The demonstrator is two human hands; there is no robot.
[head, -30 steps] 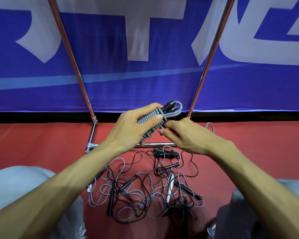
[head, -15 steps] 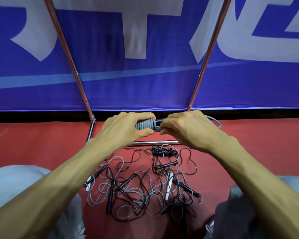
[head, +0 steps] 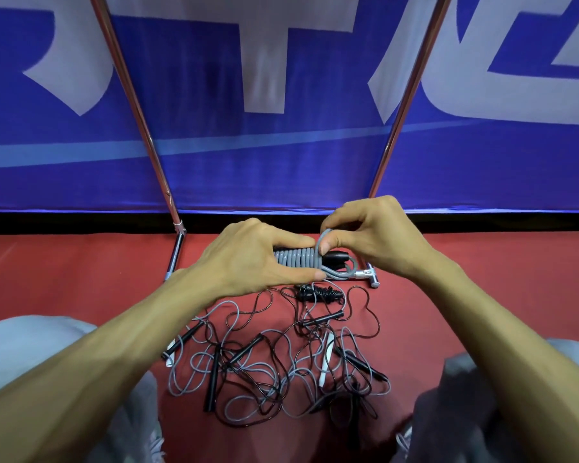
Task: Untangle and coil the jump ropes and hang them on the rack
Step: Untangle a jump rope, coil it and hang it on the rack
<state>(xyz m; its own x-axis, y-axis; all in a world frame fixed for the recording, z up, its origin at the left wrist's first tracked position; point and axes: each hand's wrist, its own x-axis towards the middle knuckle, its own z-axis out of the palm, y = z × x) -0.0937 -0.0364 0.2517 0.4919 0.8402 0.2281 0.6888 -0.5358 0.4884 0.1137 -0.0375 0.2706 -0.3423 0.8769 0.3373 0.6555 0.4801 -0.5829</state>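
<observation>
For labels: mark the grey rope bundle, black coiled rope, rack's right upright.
grey rope bundle (head: 295,259): head view, on wound coils.
black coiled rope (head: 321,291): head view, middle of coil.
rack's right upright (head: 408,95): head view, mid-pole.

- Rack poles (head: 136,105): polished metal, glossy, with bright reflections.
- Coiled grey rope (head: 296,257): smooth, plastic-looking cord with a dull sheen.
- Handle (head: 335,257) within the coil: black, smooth, slightly glossy plastic.
- Tangled ropes (head: 264,372): thin smooth cords, grey and dark, the dark ones semi-translucent.
- Floor (head: 64,272): red, matt, finely textured.
- Banner (head: 281,168): blue-and-white cloth-like sheet with a faint sheen.
- Trousers (head: 30,345): grey matt cloth.
</observation>
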